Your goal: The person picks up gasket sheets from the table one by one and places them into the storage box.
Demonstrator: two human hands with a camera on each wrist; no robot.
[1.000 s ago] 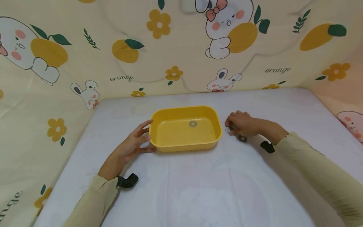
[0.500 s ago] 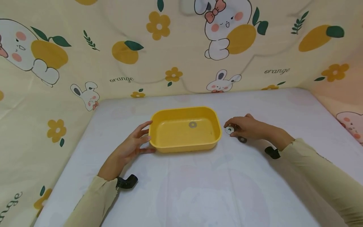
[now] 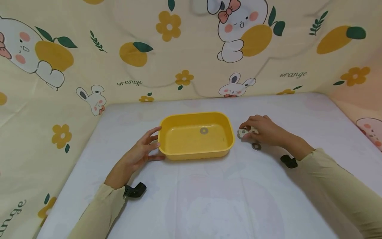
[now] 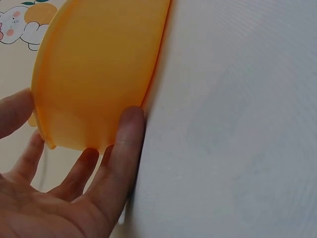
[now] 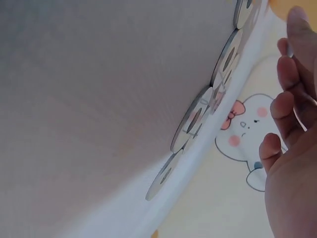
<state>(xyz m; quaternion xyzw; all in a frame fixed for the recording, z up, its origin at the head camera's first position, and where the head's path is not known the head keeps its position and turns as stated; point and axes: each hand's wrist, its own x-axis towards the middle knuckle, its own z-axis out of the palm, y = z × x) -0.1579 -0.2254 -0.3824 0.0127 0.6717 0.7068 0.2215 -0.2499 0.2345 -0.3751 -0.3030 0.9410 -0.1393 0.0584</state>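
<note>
My left hand point(image 3: 134, 154) touches the left end of the yellow plastic tray point(image 3: 194, 155) with spread fingers. In the left wrist view, its fingertips point(image 4: 131, 119) rest against the tray's end wall point(image 4: 94, 124). A flat washer point(image 3: 204, 130) lies inside the tray. To its right, my right hand point(image 3: 264, 131) hovers over several washers on the table, partly covering them. One pale washer point(image 3: 243, 132) shows by the fingertips and a darker washer point(image 3: 256, 146) lies nearer me. The right wrist view shows loosely bent fingers point(image 5: 285, 106) apart from the washers point(image 5: 194, 120), holding nothing visible.
A white cloth point(image 3: 206, 192) covers the table under the tray and washers. Behind it and along the sides rises a cream sheet point(image 3: 191, 46) printed with rabbits and oranges. Each wrist wears a black strap point(image 3: 135, 190).
My right hand has shifted slightly and its fingers have come away from the washers, leaving more of them visible. The left hand and the tray have stayed in place.
</note>
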